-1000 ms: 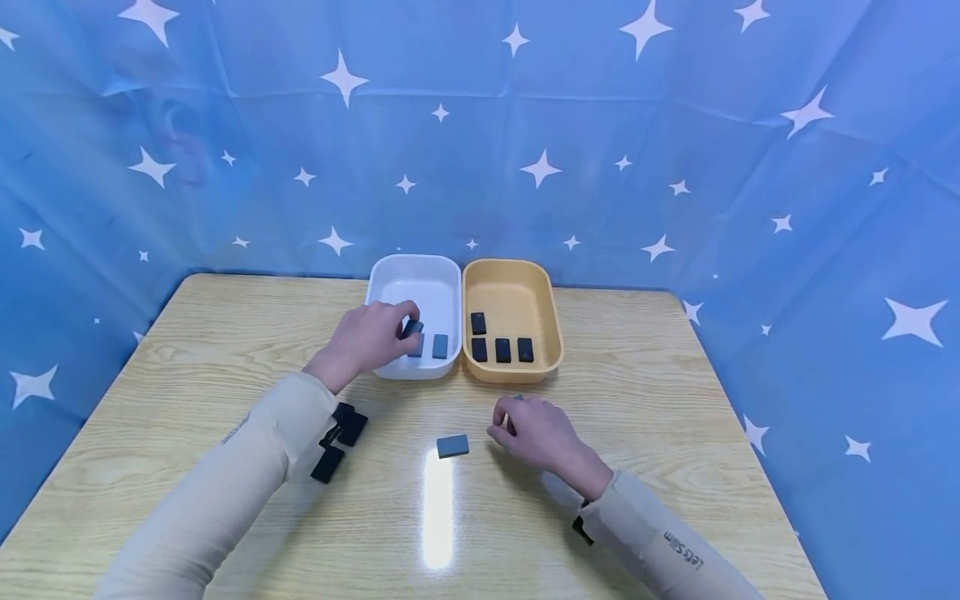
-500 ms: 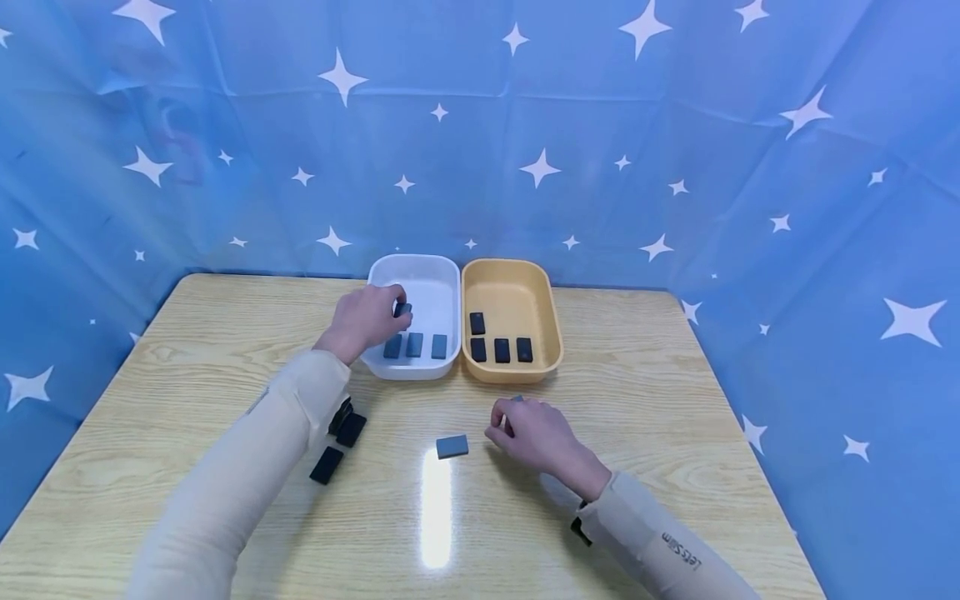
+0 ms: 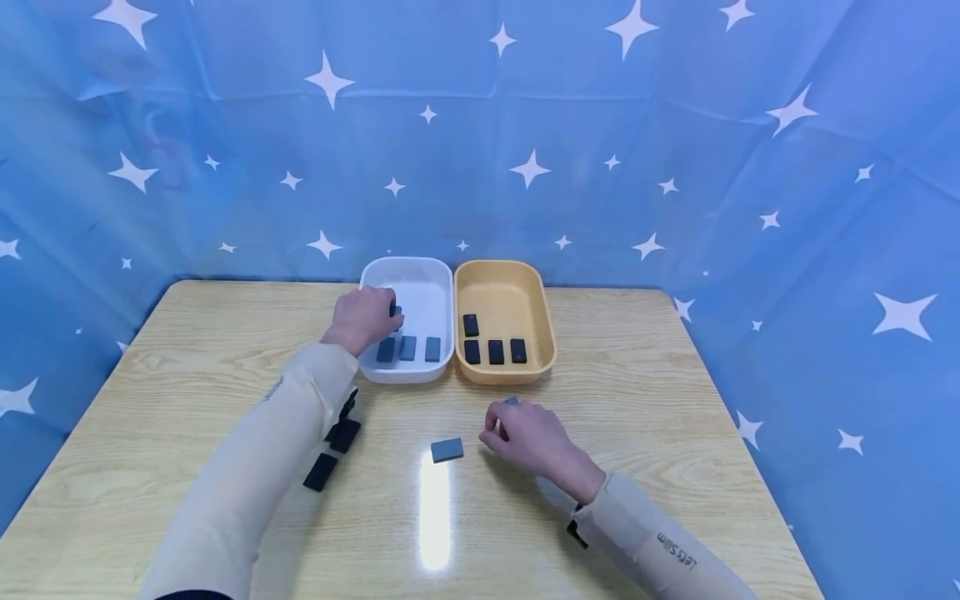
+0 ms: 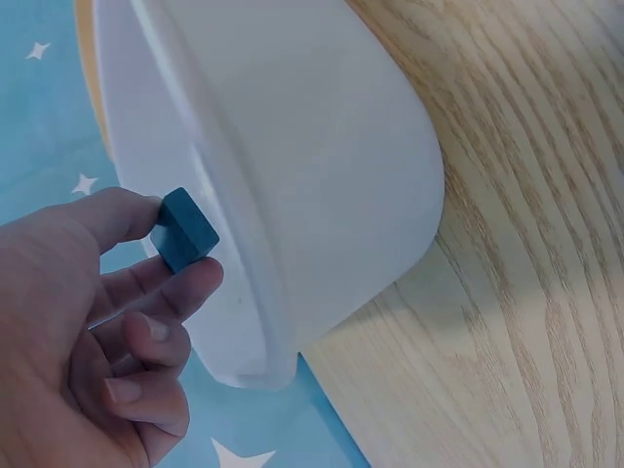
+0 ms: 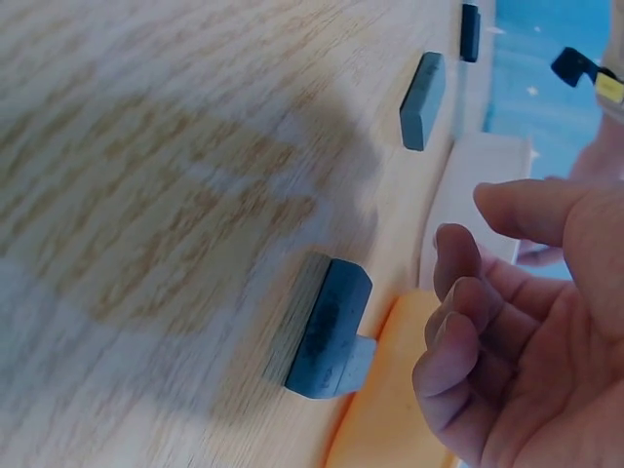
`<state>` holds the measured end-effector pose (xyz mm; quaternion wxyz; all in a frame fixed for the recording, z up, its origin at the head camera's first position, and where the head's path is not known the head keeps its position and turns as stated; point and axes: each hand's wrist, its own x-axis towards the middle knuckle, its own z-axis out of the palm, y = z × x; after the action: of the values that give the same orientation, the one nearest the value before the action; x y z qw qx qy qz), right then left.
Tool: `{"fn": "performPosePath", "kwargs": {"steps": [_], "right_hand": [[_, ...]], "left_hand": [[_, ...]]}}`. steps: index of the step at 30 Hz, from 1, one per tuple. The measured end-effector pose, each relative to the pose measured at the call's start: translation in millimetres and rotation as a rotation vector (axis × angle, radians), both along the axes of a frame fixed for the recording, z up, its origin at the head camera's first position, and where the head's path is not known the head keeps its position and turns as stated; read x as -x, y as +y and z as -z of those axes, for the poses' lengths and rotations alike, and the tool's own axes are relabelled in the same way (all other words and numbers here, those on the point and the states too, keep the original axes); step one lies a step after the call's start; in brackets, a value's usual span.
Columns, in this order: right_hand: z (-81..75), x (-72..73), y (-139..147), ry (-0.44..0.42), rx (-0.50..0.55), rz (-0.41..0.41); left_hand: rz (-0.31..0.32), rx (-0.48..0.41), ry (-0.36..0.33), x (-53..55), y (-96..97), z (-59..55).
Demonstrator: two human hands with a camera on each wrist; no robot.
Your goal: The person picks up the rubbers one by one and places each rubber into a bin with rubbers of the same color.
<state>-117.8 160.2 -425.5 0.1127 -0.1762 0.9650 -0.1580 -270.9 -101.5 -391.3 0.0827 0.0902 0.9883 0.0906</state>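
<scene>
Nearby, the right sleeve [image 3: 667, 542] carries inverted lettering that seems to read "Let's Slim"; print on the left sleeve [image 3: 247, 475] is too slanted to read. Black blocks [image 3: 321, 472] lie beside that sleeve, some partly covered. The right hand [image 3: 531, 433], loosely curled and holding nothing, mostly hides another block [image 3: 512, 401]. Farther off, the left hand [image 3: 362, 317] pinches a blue-grey block [image 4: 185, 229], partly hidden by fingers, over the white tray [image 3: 408, 377], beside the orange tray [image 3: 504, 378].
</scene>
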Motion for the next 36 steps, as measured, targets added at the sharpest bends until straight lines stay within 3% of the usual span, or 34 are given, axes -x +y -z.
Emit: {"fn": "performPosePath", "kwargs": {"steps": [5, 11, 22, 36], "right_hand": [[-0.6, -1.0, 1.2, 0.004, 0.002, 0.002], [-1.2, -0.8, 0.8, -0.007, 0.009, -0.001], [0.9, -1.8, 1.8, 0.009, 0.021, -0.009], [0.1, -2.9, 5.3, -0.003, 0.025, -0.006]], "left_hand": [[0.02, 0.08, -0.01, 8.2, 4.6, 6.5], [0.002, 0.142, -0.034, 12.8, 10.2, 13.0], [0.022, 0.183, 0.017, 18.2, 13.0, 24.2], [-0.006, 0.205, 0.059, 23.9, 19.3, 42.7]]}}
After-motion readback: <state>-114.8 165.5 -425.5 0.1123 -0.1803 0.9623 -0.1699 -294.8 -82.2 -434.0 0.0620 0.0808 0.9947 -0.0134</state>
